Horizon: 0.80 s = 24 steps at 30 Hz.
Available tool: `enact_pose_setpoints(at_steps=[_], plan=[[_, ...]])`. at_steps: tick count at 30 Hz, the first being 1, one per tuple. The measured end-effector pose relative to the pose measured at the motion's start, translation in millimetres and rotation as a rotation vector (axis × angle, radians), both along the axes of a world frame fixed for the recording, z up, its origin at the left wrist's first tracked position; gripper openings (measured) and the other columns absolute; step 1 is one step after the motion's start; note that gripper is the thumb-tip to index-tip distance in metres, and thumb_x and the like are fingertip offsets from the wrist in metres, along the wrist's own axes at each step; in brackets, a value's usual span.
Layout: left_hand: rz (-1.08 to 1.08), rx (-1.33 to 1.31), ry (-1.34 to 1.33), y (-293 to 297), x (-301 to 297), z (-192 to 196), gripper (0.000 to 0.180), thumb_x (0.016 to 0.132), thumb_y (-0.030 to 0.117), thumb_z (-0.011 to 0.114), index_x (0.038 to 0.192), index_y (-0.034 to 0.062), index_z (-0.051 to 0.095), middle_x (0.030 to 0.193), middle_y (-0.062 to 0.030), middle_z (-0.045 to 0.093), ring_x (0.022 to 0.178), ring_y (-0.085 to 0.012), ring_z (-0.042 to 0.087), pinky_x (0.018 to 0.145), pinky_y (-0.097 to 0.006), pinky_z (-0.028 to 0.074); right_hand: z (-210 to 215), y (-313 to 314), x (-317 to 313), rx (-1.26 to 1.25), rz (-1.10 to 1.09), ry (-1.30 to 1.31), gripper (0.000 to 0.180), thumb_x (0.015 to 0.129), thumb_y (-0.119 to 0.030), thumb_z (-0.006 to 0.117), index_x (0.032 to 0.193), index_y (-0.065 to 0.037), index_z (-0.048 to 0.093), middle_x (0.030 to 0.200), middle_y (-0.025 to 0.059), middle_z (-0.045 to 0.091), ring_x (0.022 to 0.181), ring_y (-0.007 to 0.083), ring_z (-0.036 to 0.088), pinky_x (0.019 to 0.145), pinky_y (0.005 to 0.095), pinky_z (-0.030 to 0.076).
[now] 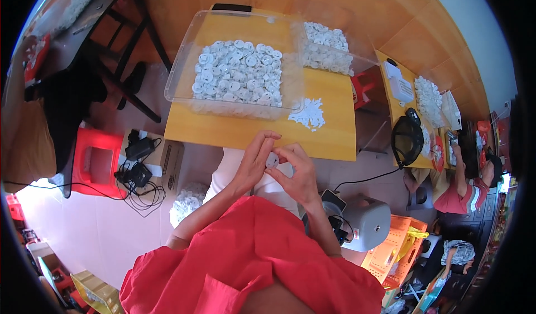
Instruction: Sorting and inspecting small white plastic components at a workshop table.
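Red sleeves, both hands' fingers pinching white disc [272, 159], yellow table [335, 129], clear bin [181, 74], tiled floor.

There is one view only, from a fisheye camera worn on the person's head, and it looks steeply down over the red shirt [251, 258] to the two hands, which sit close under the lens near the middle of the picture. Ahead of them the yellow table [329, 129] fills the upper middle. Toward the round dark rim the floor, the wooden wall and a second table [399, 110] at the right bend and look far.
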State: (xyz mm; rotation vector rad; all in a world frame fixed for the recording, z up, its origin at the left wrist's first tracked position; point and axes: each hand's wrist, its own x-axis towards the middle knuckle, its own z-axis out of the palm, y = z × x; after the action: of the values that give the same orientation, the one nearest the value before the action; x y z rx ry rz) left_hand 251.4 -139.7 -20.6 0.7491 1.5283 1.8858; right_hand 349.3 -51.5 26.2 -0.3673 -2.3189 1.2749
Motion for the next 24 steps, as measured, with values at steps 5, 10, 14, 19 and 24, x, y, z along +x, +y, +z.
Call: enact_pose_setpoints(at_steps=[5,10,14,19,24], plan=[[-0.065,0.019,-0.153,-3.9,-1.2,3.7,0.027,0.096,0.024,0.037,0.108,0.0023,0.048,0.096,-0.0057,0.050,0.088,-0.0110,0.047,0.076,-0.024,0.039,2.6,9.0,-2.8,0.212,0.136,-0.051,0.035,0.062,-0.004,0.074,0.095,0.000,0.059,0.085,0.0087,0.055,0.074,0.0197,0.055,0.066,0.0283,0.046],[-0.017,-0.090,-0.094,-15.3,-8.7,8.5,0.036,0.095,0.030,0.036,0.117,0.0034,0.045,0.100,-0.0066,0.051,0.088,-0.0122,0.049,0.077,-0.025,0.040,16.7,31.8,-13.8,0.191,0.198,-0.094,0.034,0.063,-0.008,0.074,0.093,-0.002,0.060,0.083,0.0083,0.055,0.075,0.0200,0.056,0.065,0.0293,0.046],[-0.013,0.043,0.019,-31.6,-11.9,50.8,0.043,0.094,0.036,0.036,0.119,0.0031,0.049,0.107,-0.0076,0.053,0.096,-0.0162,0.049,0.081,-0.029,0.039,32.0,111.1,-37.1,0.209,0.028,-0.102,0.028,0.064,-0.008,0.073,0.089,-0.002,0.062,0.074,0.0045,0.055,0.067,0.0131,0.052,0.060,0.0254,0.044],[-0.905,0.447,-0.392,-54.5,-1.1,160.4,0.051,0.090,0.038,0.038,0.105,-0.0068,0.057,0.109,-0.0160,0.054,0.100,-0.0207,0.051,0.086,-0.031,0.038,70.9,231.4,-84.5,0.464,-0.330,0.141,0.040,0.072,-0.020,0.072,0.104,-0.001,0.057,0.082,0.0090,0.054,0.068,0.0165,0.054,0.060,0.0284,0.045],[-1.211,0.872,-0.454,-42.4,19.2,196.9,0.033,0.093,0.026,0.043,0.107,-0.0020,0.053,0.100,-0.0081,0.054,0.095,-0.0138,0.050,0.084,-0.025,0.037,69.0,196.3,-95.6,0.446,-0.456,0.261,0.034,0.079,-0.018,0.065,0.109,-0.002,0.057,0.083,0.0068,0.055,0.069,0.0134,0.051,0.062,0.0266,0.044]])
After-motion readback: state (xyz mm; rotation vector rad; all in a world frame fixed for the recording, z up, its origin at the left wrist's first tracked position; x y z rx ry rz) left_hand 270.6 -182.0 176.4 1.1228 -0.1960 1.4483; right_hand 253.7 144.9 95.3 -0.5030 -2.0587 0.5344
